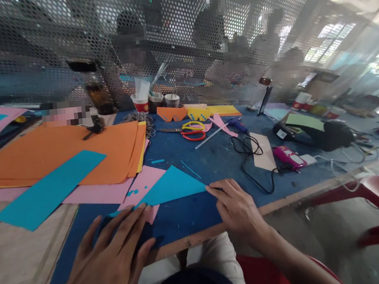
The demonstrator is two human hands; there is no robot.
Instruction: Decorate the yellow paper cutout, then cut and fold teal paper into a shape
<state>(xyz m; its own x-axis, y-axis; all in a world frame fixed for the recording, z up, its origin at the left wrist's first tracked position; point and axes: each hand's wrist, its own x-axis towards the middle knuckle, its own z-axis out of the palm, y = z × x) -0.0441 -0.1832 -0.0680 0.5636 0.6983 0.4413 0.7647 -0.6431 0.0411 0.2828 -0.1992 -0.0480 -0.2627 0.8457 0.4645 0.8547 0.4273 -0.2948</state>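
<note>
The left hand (110, 257) lies flat, fingers spread, on the teal paper (173, 186). The right hand (238, 208), loosely open, pins its tip.

Three cups (141, 104) are counted — two pairs of scissors (186, 134) and two teal paper pieces (173, 186) are seen too.

Nothing legible anywhere. Well to the right of the teal paper triangle (173, 186), a white label (281, 134) on a black device (296, 137): too blurred to read. Nearer the triangle on that same side, pale markings on a pink gadget (289, 157): too small to make out. Beyond the triangle, a red-and-white cup (141, 104): no readable print.
</note>
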